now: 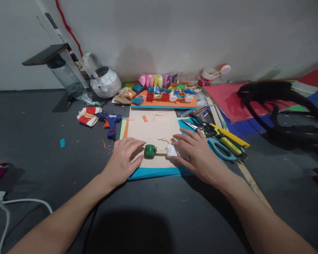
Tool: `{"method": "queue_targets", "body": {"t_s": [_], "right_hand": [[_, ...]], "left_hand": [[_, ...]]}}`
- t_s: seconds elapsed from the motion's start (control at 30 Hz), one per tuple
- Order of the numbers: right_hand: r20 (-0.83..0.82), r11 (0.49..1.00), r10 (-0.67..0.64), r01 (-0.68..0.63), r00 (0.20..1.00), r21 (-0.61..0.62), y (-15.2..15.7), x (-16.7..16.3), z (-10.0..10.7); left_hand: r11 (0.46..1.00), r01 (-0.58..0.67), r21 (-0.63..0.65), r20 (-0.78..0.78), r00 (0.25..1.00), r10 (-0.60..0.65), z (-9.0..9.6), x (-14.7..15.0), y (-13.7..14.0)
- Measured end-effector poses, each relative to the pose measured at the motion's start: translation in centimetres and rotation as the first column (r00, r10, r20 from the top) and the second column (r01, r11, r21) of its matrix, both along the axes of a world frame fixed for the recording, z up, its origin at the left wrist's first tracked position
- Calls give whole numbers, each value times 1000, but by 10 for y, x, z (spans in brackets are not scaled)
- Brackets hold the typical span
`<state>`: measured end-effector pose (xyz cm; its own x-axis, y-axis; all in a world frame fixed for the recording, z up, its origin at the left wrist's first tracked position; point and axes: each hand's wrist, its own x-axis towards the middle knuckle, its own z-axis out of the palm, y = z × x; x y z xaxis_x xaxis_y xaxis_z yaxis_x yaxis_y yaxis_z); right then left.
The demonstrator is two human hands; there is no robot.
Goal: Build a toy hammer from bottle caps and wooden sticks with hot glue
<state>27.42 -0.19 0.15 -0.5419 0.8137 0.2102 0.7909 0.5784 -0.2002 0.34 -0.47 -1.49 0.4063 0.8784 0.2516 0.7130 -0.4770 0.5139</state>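
Here, the left hand point(124, 156) is curving open beside a green bottle cap point(149, 151); the right hand point(200, 155) is spreading by a white cap point(171, 151), grip unclear; sticks point(161, 152) are running between them over cream paper point(152, 129), a glue gun point(112, 125) lying beyond

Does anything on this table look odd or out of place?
Yes: a dark flat slab appears balanced atop the clear bottle at back left, an unusual perch. A blue scrap also lies stray on the table, away from the paper stack.
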Motion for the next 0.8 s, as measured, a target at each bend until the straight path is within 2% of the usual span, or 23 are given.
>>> {"method": "queue_targets", "body": {"t_s": [0.1,0.17,0.37,0.6,0.8], "right_hand": [[-2,999,-28,28,1000,27,2,6,1],[-7,998,-39,40,999,47,4,11,0],[10,997,-45,44,999,59,7,22,-2],[20,996,-44,42,999,72,8,27,0],[-2,996,-44,44,999,75,9,32,6]], "left_hand": [[997,-69,19,5,998,69,6,-4,3],[997,-70,13,-1,998,70,9,-6,5],[988,137,-64,-78,987,-142,7,-3,2],[971,222,-89,-154,960,-234,7,0,2],[967,232,-102,-106,964,-243,7,1,3]]}}
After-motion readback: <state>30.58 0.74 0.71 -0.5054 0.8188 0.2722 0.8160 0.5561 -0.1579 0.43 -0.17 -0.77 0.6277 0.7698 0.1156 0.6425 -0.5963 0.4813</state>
